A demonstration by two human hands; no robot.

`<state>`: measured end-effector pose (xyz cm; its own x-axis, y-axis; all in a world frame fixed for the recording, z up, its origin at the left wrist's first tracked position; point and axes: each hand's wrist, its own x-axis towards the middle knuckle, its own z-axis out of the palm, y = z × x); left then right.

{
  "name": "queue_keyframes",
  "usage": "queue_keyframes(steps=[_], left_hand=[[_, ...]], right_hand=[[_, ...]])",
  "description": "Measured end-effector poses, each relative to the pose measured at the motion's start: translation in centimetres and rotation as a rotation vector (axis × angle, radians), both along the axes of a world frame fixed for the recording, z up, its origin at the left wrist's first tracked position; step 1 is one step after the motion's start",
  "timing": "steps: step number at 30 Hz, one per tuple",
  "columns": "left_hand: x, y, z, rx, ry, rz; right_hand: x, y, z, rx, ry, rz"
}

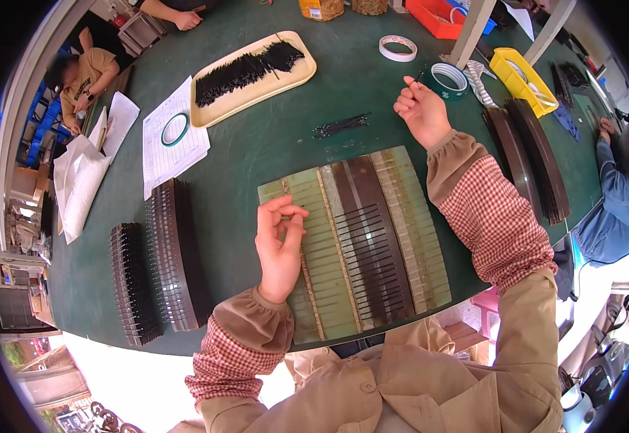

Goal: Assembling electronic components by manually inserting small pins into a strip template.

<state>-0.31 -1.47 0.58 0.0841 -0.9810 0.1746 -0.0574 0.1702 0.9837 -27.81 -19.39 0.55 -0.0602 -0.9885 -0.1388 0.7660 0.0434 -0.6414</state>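
Toward the left end of the green table (235, 162), two dark stacks (176, 260) of curved strips stand side by side, with a printed sheet (187, 153) beyond them. Next comes a cream tray (257, 92), with a thick heap of thin black pieces (249, 71) in it.

The left hand (278, 249) is over the near left part of a slotted green board (325, 267), its fingers curled and the thumb close to the forefinger; whether they pinch anything, I cannot tell. The board lies in front of the person, a dark brown strip (370, 191) running along its middle. Thin black rods (379, 274) lie across the lower and middle stretch of that strip, row after row, so this part looks done; the upper stretch bears none and seems to be what is left. Just beyond the board is a small loose bundle (341, 125) of similar pieces, apparently unused.

Farther right, the right hand (424, 112) is raised clear of the board, thumb and fingertips drawn together. A tiny dark bit shows at the tips, but I cannot tell whether it is gripped. Beside it are a green tape roll (450, 89) and, beyond, a yellow bin (503, 72); two more curved stacks (540, 166) lie nearer the table's right edge.
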Motion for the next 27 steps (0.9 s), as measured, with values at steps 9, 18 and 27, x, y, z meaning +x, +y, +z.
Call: queue_keyframes(steps=[9,18,27], left_hand=[[-4.1,-5.6,3.3,0.121,0.041,-0.309],[-5.8,-3.3,3.4,0.371,0.244,-0.538],[-8.7,-4.4,2.7,0.307,0.017,-0.524]], right_hand=[[4.0,4.9,4.0,-0.107,-0.065,0.303],[1.7,9.0,3.9,-0.18,0.288,0.142],[3.8,13.7,4.1,-0.043,0.341,0.325]])
